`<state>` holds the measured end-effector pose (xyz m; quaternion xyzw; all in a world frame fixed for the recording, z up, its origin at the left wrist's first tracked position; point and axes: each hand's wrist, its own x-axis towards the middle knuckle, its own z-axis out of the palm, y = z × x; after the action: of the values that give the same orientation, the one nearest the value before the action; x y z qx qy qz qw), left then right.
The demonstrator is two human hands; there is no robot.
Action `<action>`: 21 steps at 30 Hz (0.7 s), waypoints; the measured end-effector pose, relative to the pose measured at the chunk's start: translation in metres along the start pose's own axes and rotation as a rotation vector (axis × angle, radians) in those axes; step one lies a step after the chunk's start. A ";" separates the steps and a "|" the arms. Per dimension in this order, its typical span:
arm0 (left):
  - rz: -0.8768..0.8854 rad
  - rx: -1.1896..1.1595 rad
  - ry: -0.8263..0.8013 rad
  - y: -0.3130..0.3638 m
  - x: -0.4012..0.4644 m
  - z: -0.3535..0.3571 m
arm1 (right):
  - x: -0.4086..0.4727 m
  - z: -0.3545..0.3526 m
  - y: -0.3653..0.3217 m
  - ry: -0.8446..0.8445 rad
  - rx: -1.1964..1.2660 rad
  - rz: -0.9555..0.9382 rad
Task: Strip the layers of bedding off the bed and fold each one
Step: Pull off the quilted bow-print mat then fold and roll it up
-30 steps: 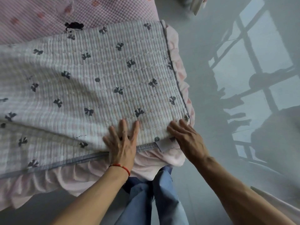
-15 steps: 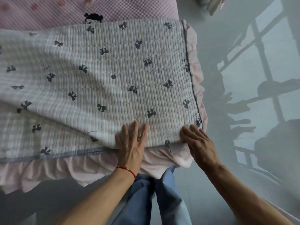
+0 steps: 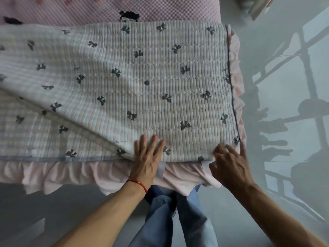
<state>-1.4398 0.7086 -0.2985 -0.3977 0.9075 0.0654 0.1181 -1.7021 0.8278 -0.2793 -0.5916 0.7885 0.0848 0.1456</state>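
Observation:
A white quilted pad [image 3: 142, 90] printed with dark bows lies folded over itself on the bed, its grey-trimmed edge along the near side. My left hand [image 3: 147, 157] lies flat with straight fingers on the pad's near edge. My right hand [image 3: 229, 163] is at the pad's near right corner, fingers bent onto the fabric edge. Whether it pinches the corner is unclear. A pink ruffled bed skirt [image 3: 74, 175] hangs below the pad. A pink textured sheet [image 3: 160, 9] shows beyond the pad's far edge.
A glossy grey floor [image 3: 288, 68] with window reflections runs along the bed's right side and in front. My legs in blue trousers [image 3: 178, 220] stand against the bed's near edge. A pale object [image 3: 260, 6] sits at the top right.
The view has shifted so the bed corner sits further right. My right hand has gone from lying on the corner to curling its fingers at the edge. My left hand stays flat.

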 end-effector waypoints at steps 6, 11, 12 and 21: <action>-0.135 -0.294 0.121 -0.010 -0.020 -0.012 | 0.061 -0.050 -0.129 0.082 0.363 -0.230; -0.739 -0.611 0.410 -0.066 -0.029 -0.028 | 0.102 -0.026 -0.184 -0.188 0.355 -0.240; -0.842 -0.664 0.411 -0.085 -0.026 -0.027 | 0.107 -0.020 -0.187 -0.192 0.348 -0.226; -1.364 -1.736 0.282 -0.218 0.027 -0.026 | 0.129 -0.008 -0.213 -0.322 0.292 -0.070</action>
<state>-1.3005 0.5368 -0.2863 -0.7649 0.1503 0.5535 -0.2933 -1.5329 0.6473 -0.3061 -0.5701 0.7379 0.0579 0.3566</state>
